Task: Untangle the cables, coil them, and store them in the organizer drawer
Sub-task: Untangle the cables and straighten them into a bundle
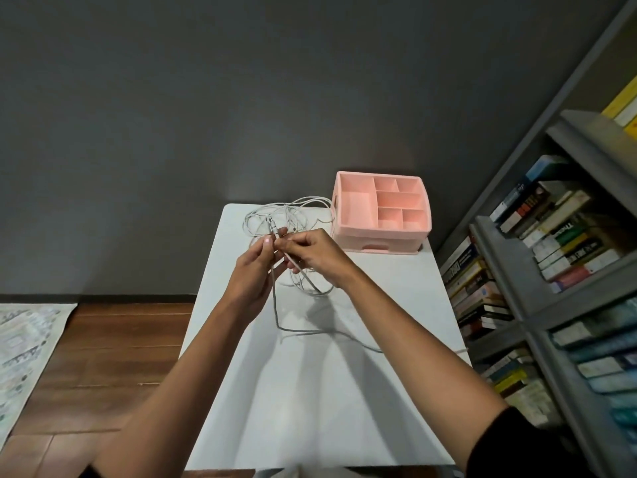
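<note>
A tangle of white cables [275,215] lies at the far end of the white table [344,391], in loose loops. Both hands are raised above it, close together. My left hand [256,270] pinches a grey cable [275,305] just below its metal plug, which points up and away. My right hand [315,255] grips the same cable beside the left fingers. The grey cable hangs down from my hands and trails right across the table. The pink organizer [382,232] stands at the far right corner, its top compartments empty and its front drawer closed.
A grey bookshelf [551,305] packed with books stands close along the table's right side. A dark wall is behind the table. Wooden floor and a patterned rug [24,357] lie to the left.
</note>
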Action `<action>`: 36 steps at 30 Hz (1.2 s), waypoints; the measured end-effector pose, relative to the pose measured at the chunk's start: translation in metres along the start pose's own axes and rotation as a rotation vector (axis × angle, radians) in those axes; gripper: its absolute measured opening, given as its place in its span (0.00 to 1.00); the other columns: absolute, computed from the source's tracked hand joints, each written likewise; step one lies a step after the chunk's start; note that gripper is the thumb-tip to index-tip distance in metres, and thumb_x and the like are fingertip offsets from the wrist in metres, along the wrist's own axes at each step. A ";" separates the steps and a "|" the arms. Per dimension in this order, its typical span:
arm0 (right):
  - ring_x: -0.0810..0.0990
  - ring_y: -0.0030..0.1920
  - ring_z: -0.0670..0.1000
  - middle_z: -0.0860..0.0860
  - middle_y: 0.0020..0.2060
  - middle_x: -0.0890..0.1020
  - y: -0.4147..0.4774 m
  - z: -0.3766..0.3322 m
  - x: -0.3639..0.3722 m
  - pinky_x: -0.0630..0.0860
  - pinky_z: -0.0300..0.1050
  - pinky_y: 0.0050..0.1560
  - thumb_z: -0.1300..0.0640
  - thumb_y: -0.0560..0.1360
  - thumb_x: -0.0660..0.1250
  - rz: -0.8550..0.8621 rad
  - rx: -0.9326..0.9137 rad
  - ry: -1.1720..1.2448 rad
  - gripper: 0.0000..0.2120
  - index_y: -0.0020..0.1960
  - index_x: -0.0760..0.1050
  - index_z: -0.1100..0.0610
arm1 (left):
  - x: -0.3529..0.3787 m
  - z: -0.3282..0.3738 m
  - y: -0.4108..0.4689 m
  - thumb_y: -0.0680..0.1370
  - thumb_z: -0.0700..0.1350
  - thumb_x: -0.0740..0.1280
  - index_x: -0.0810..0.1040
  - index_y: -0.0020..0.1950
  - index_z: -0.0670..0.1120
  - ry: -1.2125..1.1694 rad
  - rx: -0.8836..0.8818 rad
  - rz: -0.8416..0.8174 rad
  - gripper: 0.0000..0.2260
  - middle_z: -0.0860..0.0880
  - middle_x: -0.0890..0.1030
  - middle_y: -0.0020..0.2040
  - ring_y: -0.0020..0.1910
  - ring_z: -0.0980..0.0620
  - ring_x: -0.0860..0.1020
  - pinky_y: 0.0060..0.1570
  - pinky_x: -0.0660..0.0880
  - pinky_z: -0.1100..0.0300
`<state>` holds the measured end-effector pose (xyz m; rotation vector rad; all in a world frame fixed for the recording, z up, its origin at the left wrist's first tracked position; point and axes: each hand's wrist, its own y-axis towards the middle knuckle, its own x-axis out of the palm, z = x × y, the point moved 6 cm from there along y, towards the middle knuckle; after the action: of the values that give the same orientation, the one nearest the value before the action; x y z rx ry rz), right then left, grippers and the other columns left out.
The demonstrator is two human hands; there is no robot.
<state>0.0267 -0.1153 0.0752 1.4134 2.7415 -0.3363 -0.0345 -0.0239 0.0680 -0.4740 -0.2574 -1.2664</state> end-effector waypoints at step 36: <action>0.56 0.26 0.45 0.44 0.24 0.61 -0.105 0.133 -0.045 0.53 0.40 0.28 0.49 0.81 0.58 -0.460 0.507 -0.304 0.15 0.37 0.69 0.52 | -0.131 -0.014 -0.035 0.83 0.45 0.48 0.63 0.37 0.49 0.000 0.043 0.764 0.15 0.51 0.58 0.29 0.22 0.58 0.57 0.20 0.56 0.68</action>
<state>-0.0407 -0.2377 -0.0306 0.6669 2.7897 -1.2205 -0.1067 0.0730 0.0056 -0.4713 -0.0839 -0.5138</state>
